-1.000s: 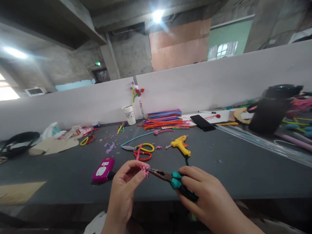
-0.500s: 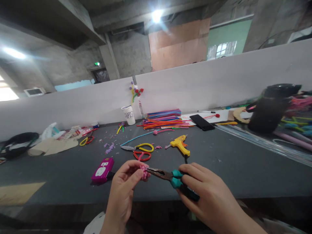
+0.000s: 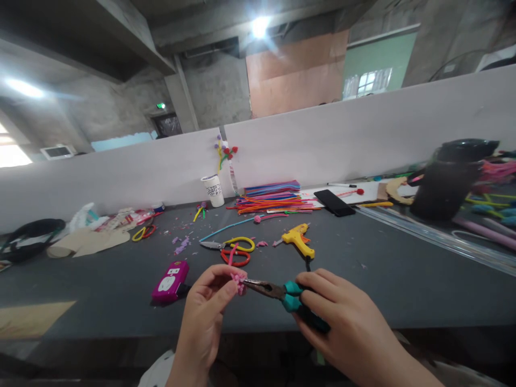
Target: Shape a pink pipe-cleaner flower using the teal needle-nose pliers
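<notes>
Left hand (image 3: 205, 306) pinches pink fuzzy piece (image 3: 239, 285) | right hand (image 3: 336, 309) grips pliers (image 3: 276, 291), tips at piece | scissors (image 3: 221, 246) on far side

small fuzzy pink bundle (image 3: 239, 282), ruffled, partly hidden from where I stand, pink strand (image 3: 233, 255) poking up beside it, long-nosed pliers (image 3: 290, 301), worn dark metal, teal-and-black handles, slanting gently upward, tips at the bundle's edge
</notes>
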`<state>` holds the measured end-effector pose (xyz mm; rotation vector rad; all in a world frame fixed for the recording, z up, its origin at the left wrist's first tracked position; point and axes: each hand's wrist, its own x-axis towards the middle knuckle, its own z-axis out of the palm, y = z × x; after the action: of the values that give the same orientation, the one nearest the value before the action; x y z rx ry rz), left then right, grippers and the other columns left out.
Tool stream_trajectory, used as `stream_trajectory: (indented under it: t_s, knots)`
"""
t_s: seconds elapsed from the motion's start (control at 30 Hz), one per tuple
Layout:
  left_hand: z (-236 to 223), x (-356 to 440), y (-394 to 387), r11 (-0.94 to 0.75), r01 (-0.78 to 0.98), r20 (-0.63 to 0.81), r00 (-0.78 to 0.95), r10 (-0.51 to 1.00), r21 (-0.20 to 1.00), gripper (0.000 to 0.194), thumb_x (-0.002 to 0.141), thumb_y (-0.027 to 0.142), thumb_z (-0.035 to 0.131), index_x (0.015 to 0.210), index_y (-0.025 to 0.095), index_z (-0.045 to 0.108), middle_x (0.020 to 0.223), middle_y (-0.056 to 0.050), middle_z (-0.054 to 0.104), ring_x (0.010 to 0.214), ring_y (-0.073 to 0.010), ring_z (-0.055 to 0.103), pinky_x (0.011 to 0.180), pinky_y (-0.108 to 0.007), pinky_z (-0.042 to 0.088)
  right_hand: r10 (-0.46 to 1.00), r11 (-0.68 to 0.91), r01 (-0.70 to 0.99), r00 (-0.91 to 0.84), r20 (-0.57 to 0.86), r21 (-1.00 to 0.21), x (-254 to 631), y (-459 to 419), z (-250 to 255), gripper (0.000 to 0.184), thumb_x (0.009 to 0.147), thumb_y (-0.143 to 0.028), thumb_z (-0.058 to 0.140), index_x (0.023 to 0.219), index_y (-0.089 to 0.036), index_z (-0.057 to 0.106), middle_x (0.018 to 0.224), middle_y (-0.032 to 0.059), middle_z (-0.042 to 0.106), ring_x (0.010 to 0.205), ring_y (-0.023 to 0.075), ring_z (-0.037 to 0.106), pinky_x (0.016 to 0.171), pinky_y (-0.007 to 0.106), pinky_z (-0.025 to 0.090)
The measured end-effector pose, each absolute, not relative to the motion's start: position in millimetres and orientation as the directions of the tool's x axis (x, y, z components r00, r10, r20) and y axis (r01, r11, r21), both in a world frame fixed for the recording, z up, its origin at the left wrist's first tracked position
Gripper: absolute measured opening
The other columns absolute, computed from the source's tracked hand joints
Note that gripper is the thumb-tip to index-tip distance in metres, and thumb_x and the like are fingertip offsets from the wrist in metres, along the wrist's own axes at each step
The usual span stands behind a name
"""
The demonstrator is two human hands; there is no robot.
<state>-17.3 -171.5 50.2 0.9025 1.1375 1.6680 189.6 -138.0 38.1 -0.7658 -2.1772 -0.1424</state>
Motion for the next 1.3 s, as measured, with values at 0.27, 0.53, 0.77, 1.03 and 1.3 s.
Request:
stream_trajectory:
  t_s: [0.27, 0.53, 0.77, 1.03, 1.3]
  knots:
    - [49, -20, -171, -0.190, -0.249, 0.102, -0.327, 0.939, 0.950, 0.016, 0.062, 0.026, 0.082, 0.073, 0.018, 0.075, 0.077, -0.004, 0.074, 0.069, -0.0136, 0.061, 0.065, -0.021, 0.048, 0.502, 0.799, 0.580, -0.497, 0.707, -0.160, 190, -139, 39, 0.012, 0.076, -0.014, 0.055, 0.067, -0.021, 0.059, 0.084, 0.0056, 0.067, 0.072, 0.0186, 0.061, 0.063, 0.029, 0.051]
    - [49, -21, -171, -0.218, -0.199, 0.153, -0.297, 0.943, 0.956, 0.015, 0.061, 0.024, 0.083, 0.072, 0.018, 0.076, 0.073, -0.004, 0.073, 0.068, -0.0131, 0.063, 0.063, -0.019, 0.049, 0.733, 0.675, 0.452, -0.499, 0.462, -0.584, 187, -142, 44, 0.021, 0.073, -0.004, 0.057, 0.059, -0.020, 0.055, 0.073, -0.0015, 0.062, 0.061, 0.0107, 0.058, 0.057, 0.019, 0.046]
    - [51, -20, -171, -0.179, -0.261, 0.090, -0.321, 0.943, 0.948, 0.018, 0.060, 0.027, 0.083, 0.073, 0.017, 0.075, 0.075, -0.004, 0.074, 0.069, -0.0145, 0.063, 0.066, -0.021, 0.049, 0.622, 0.765, 0.533, -0.469, 0.627, -0.360, 190, -142, 43, 0.013, 0.077, -0.014, 0.056, 0.067, -0.021, 0.061, 0.084, 0.0034, 0.066, 0.074, 0.0168, 0.061, 0.065, 0.027, 0.049]
    - [49, -20, -172, -0.164, -0.284, 0.062, -0.336, 0.940, 0.945, 0.021, 0.059, 0.027, 0.084, 0.074, 0.016, 0.074, 0.076, -0.006, 0.074, 0.070, -0.0156, 0.063, 0.066, -0.023, 0.049, 0.553, 0.784, 0.580, -0.489, 0.674, -0.222, 190, -142, 39, 0.011, 0.079, -0.017, 0.054, 0.070, -0.021, 0.060, 0.086, 0.0051, 0.067, 0.074, 0.0178, 0.062, 0.068, 0.029, 0.051]
    - [51, -17, -171, -0.126, -0.310, 0.013, -0.344, 0.939, 0.942, 0.021, 0.058, 0.027, 0.085, 0.073, 0.017, 0.073, 0.071, -0.003, 0.073, 0.063, -0.0117, 0.061, 0.060, -0.019, 0.048, 0.433, 0.746, 0.666, -0.492, 0.755, 0.007, 183, -141, 31, 0.016, 0.077, -0.009, 0.050, 0.068, -0.020, 0.056, 0.086, 0.0071, 0.067, 0.070, 0.0191, 0.059, 0.062, 0.032, 0.049]
